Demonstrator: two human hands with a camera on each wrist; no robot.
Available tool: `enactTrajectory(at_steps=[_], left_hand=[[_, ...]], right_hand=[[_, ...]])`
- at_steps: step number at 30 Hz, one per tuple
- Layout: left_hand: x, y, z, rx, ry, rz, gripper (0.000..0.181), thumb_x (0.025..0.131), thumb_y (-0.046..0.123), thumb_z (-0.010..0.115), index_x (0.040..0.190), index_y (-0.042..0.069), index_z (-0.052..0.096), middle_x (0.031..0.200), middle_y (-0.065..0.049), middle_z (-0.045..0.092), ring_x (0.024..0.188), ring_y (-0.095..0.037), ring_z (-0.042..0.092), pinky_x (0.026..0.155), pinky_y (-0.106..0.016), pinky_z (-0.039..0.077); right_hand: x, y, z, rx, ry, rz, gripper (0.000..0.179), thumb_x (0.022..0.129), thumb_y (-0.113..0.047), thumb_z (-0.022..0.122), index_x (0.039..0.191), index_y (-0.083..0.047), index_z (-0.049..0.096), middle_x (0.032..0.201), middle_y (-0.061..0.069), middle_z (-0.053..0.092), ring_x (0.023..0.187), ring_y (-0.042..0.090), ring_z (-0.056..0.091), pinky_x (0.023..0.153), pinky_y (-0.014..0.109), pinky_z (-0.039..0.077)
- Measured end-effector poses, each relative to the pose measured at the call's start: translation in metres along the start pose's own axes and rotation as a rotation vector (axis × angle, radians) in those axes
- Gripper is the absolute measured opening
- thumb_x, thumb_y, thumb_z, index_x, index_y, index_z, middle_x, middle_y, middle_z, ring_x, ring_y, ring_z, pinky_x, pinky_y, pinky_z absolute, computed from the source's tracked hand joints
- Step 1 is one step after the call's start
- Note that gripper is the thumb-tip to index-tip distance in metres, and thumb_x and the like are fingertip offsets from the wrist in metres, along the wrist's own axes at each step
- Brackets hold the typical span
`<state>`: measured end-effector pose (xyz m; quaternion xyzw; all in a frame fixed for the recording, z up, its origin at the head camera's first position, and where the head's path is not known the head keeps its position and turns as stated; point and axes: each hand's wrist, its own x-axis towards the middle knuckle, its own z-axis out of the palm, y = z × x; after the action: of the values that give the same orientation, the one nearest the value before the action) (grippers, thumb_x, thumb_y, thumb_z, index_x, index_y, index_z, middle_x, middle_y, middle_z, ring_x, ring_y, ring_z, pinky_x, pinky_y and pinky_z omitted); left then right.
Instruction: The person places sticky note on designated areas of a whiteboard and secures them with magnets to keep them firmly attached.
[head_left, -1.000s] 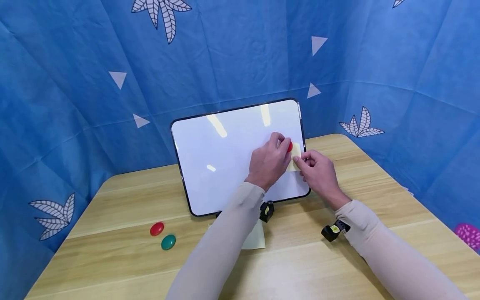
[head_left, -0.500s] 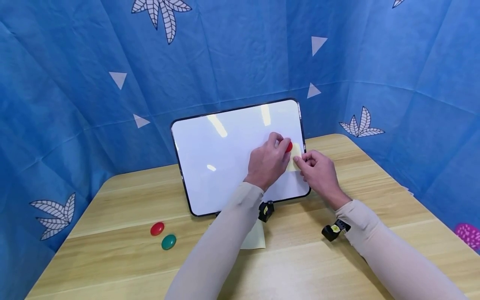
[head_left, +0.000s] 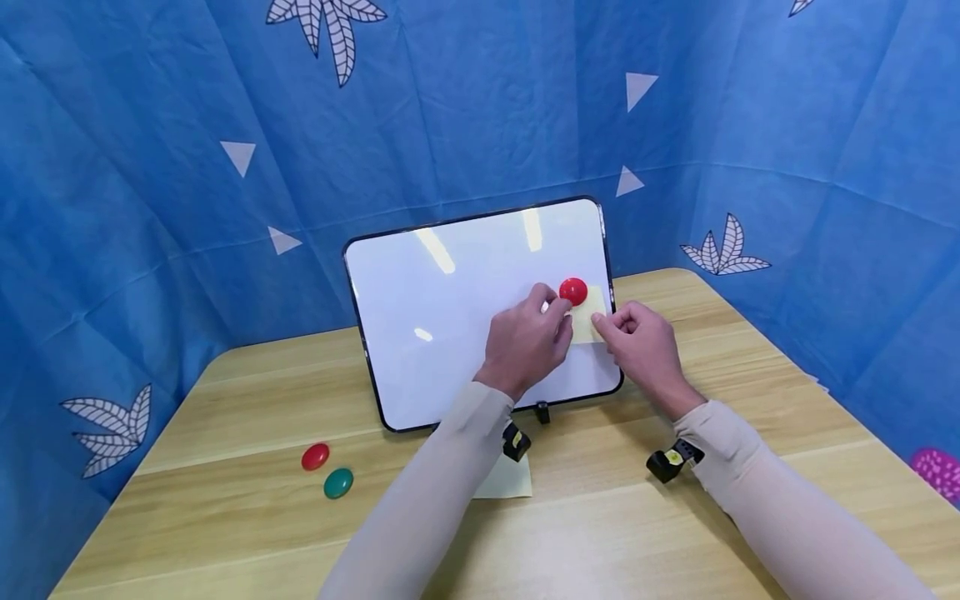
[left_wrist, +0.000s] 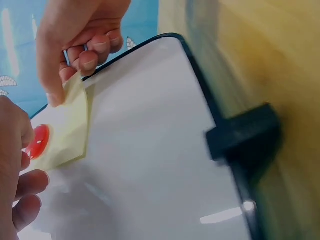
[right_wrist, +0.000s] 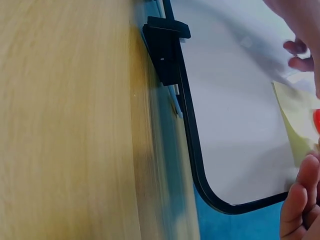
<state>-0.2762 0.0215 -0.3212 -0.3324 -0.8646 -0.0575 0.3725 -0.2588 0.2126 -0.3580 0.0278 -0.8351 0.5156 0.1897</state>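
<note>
A round red magnet (head_left: pixel 573 292) sits against the whiteboard (head_left: pixel 450 308), over the upper left part of a pale yellow sticky note (head_left: pixel 587 325). My left hand (head_left: pixel 525 337) is just left of the magnet, its fingers loosely bent with nothing held and the fingertips close to the magnet's lower edge. At the note's right edge, my right hand (head_left: pixel 643 343) pinches the paper between thumb and fingers. In the left wrist view the pinched corner of the note (left_wrist: pixel 72 120) bends away from the board, while the magnet (left_wrist: pixel 39 142) lies near the left fingertips.
The black-framed whiteboard leans back on black feet (head_left: pixel 542 412) upon the wooden table (head_left: pixel 615 517). Another red magnet (head_left: pixel 315 456) and a green magnet (head_left: pixel 338 482) lie at the left. More yellow paper (head_left: pixel 510 482) lies partly under the left forearm. Blue curtain (head_left: pixel 465 100) surrounds the table.
My left hand has let go of the red magnet and drawn back left and slightly down, so the magnet shows fully. The right hand still pinches the note's edge.
</note>
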Motion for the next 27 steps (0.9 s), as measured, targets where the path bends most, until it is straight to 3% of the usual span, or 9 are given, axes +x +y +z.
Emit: enactTrajectory(at_steps=[8, 27], left_hand=[[-0.022, -0.002, -0.005, 0.019, -0.029, 0.038, 0.018, 0.092, 0.03, 0.069, 0.1, 0.015, 0.076, 0.09, 0.0, 0.067, 0.066, -0.008, 0.062, 0.062, -0.016, 0.049], [-0.066, -0.022, -0.027, -0.073, -0.023, -0.086, 0.013, 0.092, 0.022, 0.067, 0.096, 0.015, 0.077, 0.081, 0.003, 0.061, 0.058, -0.009, 0.054, 0.051, -0.021, 0.045]], right_hand=[[-0.001, 0.0, 0.001, -0.016, 0.019, -0.028, 0.039, 0.101, -0.04, 0.058, 0.081, -0.006, 0.059, 0.069, 0.01, 0.062, 0.064, 0.027, 0.058, 0.052, 0.032, 0.044], [-0.004, -0.002, 0.01, -0.016, 0.056, -0.01, 0.036, 0.101, -0.033, 0.058, 0.077, -0.005, 0.059, 0.067, 0.01, 0.052, 0.069, 0.026, 0.051, 0.058, 0.032, 0.037]])
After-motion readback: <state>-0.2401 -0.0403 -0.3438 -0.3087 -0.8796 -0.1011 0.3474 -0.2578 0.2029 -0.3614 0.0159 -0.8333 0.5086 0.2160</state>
